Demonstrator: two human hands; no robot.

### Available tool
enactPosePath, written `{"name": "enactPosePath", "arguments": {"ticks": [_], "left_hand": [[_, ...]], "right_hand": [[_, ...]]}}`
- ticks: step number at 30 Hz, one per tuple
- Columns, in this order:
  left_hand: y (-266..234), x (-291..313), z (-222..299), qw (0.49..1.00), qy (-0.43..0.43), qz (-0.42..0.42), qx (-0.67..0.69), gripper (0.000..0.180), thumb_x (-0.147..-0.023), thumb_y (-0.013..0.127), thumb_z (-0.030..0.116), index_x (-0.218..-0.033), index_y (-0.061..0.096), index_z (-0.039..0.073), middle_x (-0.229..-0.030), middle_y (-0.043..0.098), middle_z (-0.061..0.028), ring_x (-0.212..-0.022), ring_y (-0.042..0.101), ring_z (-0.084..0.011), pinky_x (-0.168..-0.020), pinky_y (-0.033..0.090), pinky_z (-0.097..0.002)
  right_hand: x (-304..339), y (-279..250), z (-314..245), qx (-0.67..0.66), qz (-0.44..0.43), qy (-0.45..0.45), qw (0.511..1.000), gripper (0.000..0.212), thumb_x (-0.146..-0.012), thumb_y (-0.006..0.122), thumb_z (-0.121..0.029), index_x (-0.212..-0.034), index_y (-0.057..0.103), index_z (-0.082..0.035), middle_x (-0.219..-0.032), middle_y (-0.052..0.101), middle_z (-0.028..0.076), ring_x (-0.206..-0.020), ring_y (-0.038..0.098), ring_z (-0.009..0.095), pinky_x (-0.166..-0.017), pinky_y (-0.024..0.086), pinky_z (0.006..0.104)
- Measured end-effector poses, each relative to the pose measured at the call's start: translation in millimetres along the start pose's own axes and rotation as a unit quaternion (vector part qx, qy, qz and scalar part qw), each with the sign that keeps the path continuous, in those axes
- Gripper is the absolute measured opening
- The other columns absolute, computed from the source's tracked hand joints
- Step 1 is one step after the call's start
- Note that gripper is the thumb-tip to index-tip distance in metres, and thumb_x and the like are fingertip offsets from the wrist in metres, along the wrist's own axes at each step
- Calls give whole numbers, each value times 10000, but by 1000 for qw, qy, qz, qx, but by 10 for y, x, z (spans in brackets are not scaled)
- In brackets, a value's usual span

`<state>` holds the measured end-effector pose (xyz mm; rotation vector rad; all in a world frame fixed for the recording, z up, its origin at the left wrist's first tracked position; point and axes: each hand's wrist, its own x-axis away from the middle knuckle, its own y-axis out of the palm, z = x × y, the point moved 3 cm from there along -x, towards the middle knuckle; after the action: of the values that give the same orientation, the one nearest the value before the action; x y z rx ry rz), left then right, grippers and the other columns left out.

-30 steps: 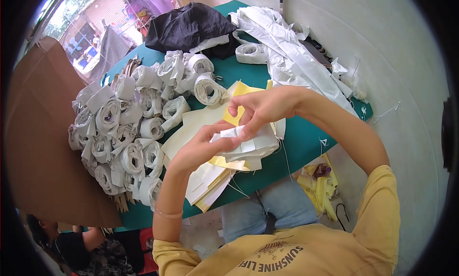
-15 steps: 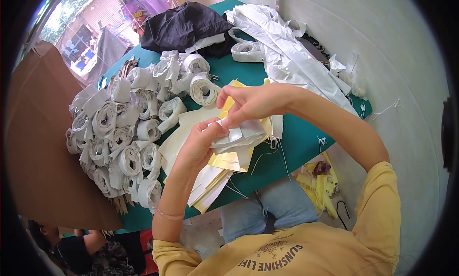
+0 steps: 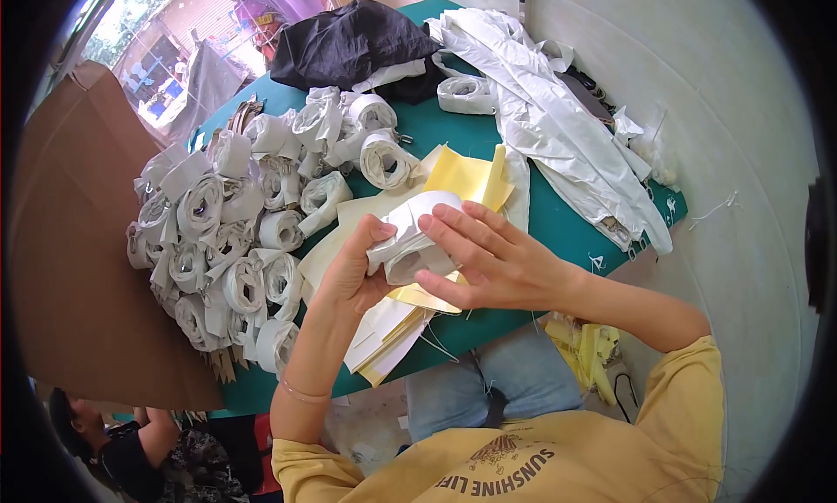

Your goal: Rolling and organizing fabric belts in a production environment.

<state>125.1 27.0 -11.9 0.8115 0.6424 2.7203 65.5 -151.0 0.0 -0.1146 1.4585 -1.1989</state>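
A white fabric strip wound into a flat roll (image 3: 418,228) is held up over the table's near part. My left hand (image 3: 359,263) grips its left side, with the thumb on top. My right hand (image 3: 497,254) spans the right side, several fingers spread along the top and the thumb against the lower side. Behind and under the roll lie yellow sheets (image 3: 466,176) and a cream sheet (image 3: 327,237). A stack of white and yellow pieces (image 3: 388,337) with loose threads lies nearest me.
Many similar white rolls (image 3: 231,233) are heaped on the left of the green table (image 3: 575,233). Black fabric (image 3: 349,50) lies at the back, long white fabric (image 3: 540,111) at the right. Brown board (image 3: 113,259) stands at the left edge. Another person (image 3: 139,455) is at lower left.
My right hand has swung from above the roll to its right side, and its fingers have spread from a pinch. The roll has turned and its layers show more plainly. The view has shifted slightly.
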Motion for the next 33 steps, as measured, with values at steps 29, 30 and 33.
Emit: {"name": "enactPosePath", "arguments": {"ticks": [29, 30, 33], "left_hand": [[-118, 11, -70, 999, -10, 13, 29, 486, -763, 600, 239, -1154, 474, -21, -1028, 572, -163, -886, 612, -256, -798, 549, -426], [-134, -29, -29, 999, -2, 16, 35, 462, -771, 592, 233, -1144, 481, -15, -1028, 572, -155, -885, 608, -245, -795, 546, -412], [-70, 72, -40, 999, 15, 38, 0, 445, -780, 586, 240, -1136, 493, -10, -1037, 575, -135, -918, 603, -234, -807, 533, -416]], "right_hand": [[-198, -231, -208, -136, 116, -40, 983, 123, -713, 646, -34, -762, 533, -44, -1168, 556, 132, -1088, 545, 350, -875, 483, 464], [-241, -287, -273, -138, 112, -38, 983, 138, -688, 648, -10, -751, 527, -31, -1162, 558, 161, -1068, 557, 359, -855, 487, 451], [-281, -306, -254, -149, 115, 3, 982, 146, -689, 658, -15, -786, 549, -24, -1166, 563, 173, -1084, 553, 360, -844, 483, 437]]}}
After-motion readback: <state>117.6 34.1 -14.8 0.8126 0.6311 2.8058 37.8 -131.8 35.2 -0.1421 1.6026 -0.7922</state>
